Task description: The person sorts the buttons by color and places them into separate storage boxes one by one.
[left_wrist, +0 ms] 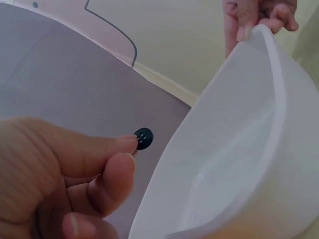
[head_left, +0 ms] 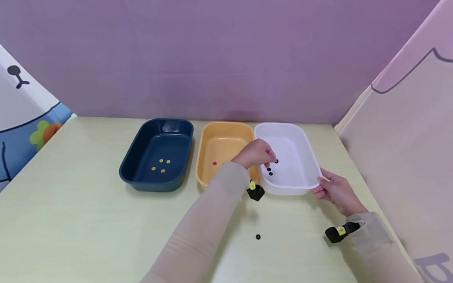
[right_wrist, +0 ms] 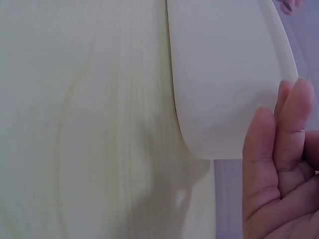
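Observation:
My left hand [head_left: 255, 153] reaches over the near left part of the white tray [head_left: 286, 190]. Between thumb and forefinger it pinches a black four-hole button [left_wrist: 144, 138], seen closely in the left wrist view. Below those fingertips, two more black buttons [head_left: 271, 173] lie in the tray. My right hand [head_left: 337, 192] grips the tray's near right corner, its thumb at the rim. In the right wrist view, the fingers [right_wrist: 260, 134] of that hand lie against the tray's outer side [right_wrist: 224, 99].
A loose black button [head_left: 258, 237] lies on the table [head_left: 89, 228] in front of the trays. The yellow tray [head_left: 227, 125], partly behind the left arm, holds a red button [head_left: 214, 163]. Several yellow buttons [head_left: 163, 171] lie in the dark blue tray [head_left: 149, 188]. Cloth walls [head_left: 216, 50] stand around.

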`<move>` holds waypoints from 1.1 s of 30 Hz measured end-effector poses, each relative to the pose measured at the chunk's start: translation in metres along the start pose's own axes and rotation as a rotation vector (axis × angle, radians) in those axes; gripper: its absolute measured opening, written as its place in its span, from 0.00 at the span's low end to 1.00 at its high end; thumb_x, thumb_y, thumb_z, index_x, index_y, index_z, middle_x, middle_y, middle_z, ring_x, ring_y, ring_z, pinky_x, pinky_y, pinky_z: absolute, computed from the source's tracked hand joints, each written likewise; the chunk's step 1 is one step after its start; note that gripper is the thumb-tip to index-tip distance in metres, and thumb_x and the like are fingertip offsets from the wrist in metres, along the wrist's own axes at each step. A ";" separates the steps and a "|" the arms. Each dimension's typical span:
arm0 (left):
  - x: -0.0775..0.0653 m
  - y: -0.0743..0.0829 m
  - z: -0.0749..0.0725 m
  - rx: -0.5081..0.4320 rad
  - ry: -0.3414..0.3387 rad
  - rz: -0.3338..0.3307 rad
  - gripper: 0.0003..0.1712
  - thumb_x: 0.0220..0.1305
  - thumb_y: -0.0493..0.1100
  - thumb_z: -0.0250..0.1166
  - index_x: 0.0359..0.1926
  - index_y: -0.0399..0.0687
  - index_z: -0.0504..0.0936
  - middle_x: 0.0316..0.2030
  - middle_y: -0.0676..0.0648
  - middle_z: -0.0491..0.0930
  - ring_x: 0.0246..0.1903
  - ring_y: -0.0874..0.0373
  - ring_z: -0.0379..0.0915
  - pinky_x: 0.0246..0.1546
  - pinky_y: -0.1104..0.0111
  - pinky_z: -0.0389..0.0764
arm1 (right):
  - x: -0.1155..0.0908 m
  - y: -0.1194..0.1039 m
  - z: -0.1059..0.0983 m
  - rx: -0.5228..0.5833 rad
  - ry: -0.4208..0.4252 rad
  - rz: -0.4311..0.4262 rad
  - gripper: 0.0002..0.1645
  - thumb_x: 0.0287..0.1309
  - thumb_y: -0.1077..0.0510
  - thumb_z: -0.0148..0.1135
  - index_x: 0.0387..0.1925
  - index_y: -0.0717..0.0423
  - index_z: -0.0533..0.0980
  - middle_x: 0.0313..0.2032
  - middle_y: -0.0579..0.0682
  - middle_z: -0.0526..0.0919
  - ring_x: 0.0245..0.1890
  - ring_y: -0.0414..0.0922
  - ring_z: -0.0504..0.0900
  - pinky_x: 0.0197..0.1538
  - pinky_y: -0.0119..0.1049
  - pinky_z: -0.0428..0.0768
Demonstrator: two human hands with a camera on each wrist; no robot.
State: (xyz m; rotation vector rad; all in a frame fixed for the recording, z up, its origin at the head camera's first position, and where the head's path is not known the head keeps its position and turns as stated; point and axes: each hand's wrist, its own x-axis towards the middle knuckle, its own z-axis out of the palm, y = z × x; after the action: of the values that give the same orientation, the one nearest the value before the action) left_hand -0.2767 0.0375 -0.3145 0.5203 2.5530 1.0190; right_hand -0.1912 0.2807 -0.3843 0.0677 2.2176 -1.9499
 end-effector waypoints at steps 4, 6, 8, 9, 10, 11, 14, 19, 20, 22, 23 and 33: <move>0.004 -0.001 0.002 0.003 -0.038 -0.046 0.08 0.64 0.40 0.63 0.38 0.41 0.86 0.18 0.49 0.77 0.31 0.58 0.69 0.32 0.71 0.67 | 0.001 0.002 0.000 -0.008 0.002 -0.004 0.32 0.73 0.64 0.38 0.70 0.73 0.41 0.23 0.42 0.79 0.21 0.33 0.77 0.31 0.26 0.79; 0.006 -0.001 0.002 0.000 -0.051 -0.068 0.09 0.64 0.40 0.63 0.40 0.40 0.86 0.20 0.47 0.79 0.33 0.57 0.70 0.34 0.69 0.67 | 0.001 0.002 -0.001 -0.015 0.003 -0.004 0.32 0.73 0.64 0.38 0.70 0.72 0.41 0.23 0.43 0.79 0.21 0.33 0.77 0.31 0.26 0.79; 0.008 -0.002 0.002 -0.003 -0.057 -0.070 0.09 0.64 0.40 0.63 0.40 0.40 0.86 0.21 0.47 0.79 0.33 0.57 0.70 0.35 0.69 0.68 | 0.000 0.003 -0.002 -0.019 0.004 -0.003 0.32 0.73 0.64 0.38 0.70 0.73 0.40 0.23 0.43 0.79 0.21 0.33 0.77 0.32 0.26 0.79; 0.009 -0.003 0.002 -0.005 -0.059 -0.072 0.09 0.64 0.40 0.63 0.40 0.40 0.86 0.22 0.47 0.80 0.33 0.57 0.70 0.36 0.68 0.68 | -0.001 0.003 -0.002 -0.022 0.005 -0.004 0.32 0.73 0.64 0.38 0.70 0.73 0.40 0.23 0.43 0.79 0.21 0.33 0.77 0.32 0.26 0.79; 0.010 -0.004 0.002 -0.007 -0.059 -0.073 0.09 0.64 0.40 0.63 0.40 0.40 0.86 0.21 0.47 0.79 0.33 0.57 0.70 0.36 0.68 0.69 | -0.001 0.003 -0.002 -0.022 0.007 -0.004 0.32 0.73 0.64 0.38 0.70 0.73 0.40 0.23 0.43 0.79 0.21 0.33 0.77 0.32 0.26 0.79; 0.011 -0.004 0.002 -0.008 -0.057 -0.072 0.09 0.64 0.40 0.64 0.40 0.40 0.86 0.20 0.48 0.78 0.33 0.57 0.70 0.37 0.68 0.69 | -0.001 0.003 -0.003 -0.023 0.008 -0.005 0.32 0.73 0.65 0.38 0.70 0.73 0.40 0.23 0.43 0.79 0.21 0.33 0.76 0.32 0.26 0.79; 0.013 -0.006 0.001 -0.001 -0.056 -0.061 0.09 0.64 0.40 0.64 0.40 0.40 0.87 0.17 0.51 0.76 0.34 0.57 0.71 0.39 0.68 0.69 | -0.001 0.002 -0.003 -0.019 0.007 -0.010 0.32 0.73 0.65 0.38 0.70 0.73 0.40 0.23 0.42 0.79 0.21 0.33 0.77 0.31 0.26 0.79; 0.014 -0.005 -0.001 0.020 -0.072 -0.047 0.09 0.64 0.40 0.64 0.39 0.40 0.87 0.17 0.51 0.76 0.34 0.58 0.71 0.39 0.69 0.69 | 0.000 0.001 -0.001 -0.021 -0.004 -0.009 0.32 0.73 0.65 0.37 0.70 0.74 0.40 0.23 0.42 0.79 0.21 0.33 0.77 0.32 0.26 0.79; 0.014 -0.005 0.000 0.026 -0.069 -0.047 0.09 0.64 0.40 0.64 0.39 0.40 0.87 0.18 0.51 0.77 0.34 0.58 0.71 0.37 0.69 0.69 | 0.000 0.001 -0.002 -0.025 -0.002 -0.009 0.32 0.73 0.65 0.37 0.70 0.74 0.40 0.23 0.42 0.79 0.21 0.33 0.77 0.32 0.26 0.79; 0.014 -0.003 0.001 0.033 -0.052 -0.053 0.09 0.64 0.41 0.64 0.39 0.40 0.87 0.18 0.50 0.77 0.32 0.58 0.70 0.35 0.69 0.69 | 0.000 0.001 -0.002 -0.028 0.004 -0.010 0.32 0.73 0.65 0.37 0.70 0.74 0.40 0.23 0.42 0.79 0.21 0.33 0.77 0.32 0.26 0.79; 0.015 -0.003 0.002 0.039 -0.032 -0.059 0.09 0.64 0.42 0.64 0.39 0.41 0.87 0.19 0.50 0.78 0.32 0.58 0.70 0.34 0.69 0.69 | -0.001 0.001 -0.003 -0.026 0.008 -0.009 0.32 0.73 0.65 0.37 0.70 0.74 0.40 0.23 0.42 0.79 0.21 0.33 0.77 0.32 0.26 0.79; 0.019 -0.001 0.010 0.148 0.154 -0.152 0.08 0.64 0.46 0.63 0.36 0.52 0.88 0.21 0.55 0.80 0.29 0.61 0.73 0.33 0.66 0.69 | -0.001 0.002 0.000 0.016 -0.002 -0.005 0.33 0.73 0.65 0.38 0.70 0.73 0.40 0.22 0.42 0.79 0.21 0.32 0.77 0.31 0.25 0.78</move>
State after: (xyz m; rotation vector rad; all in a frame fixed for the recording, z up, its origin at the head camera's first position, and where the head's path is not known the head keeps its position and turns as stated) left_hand -0.2888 0.0511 -0.3251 0.2892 2.7701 0.8509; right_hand -0.1903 0.2811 -0.3864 0.0621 2.2032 -1.9695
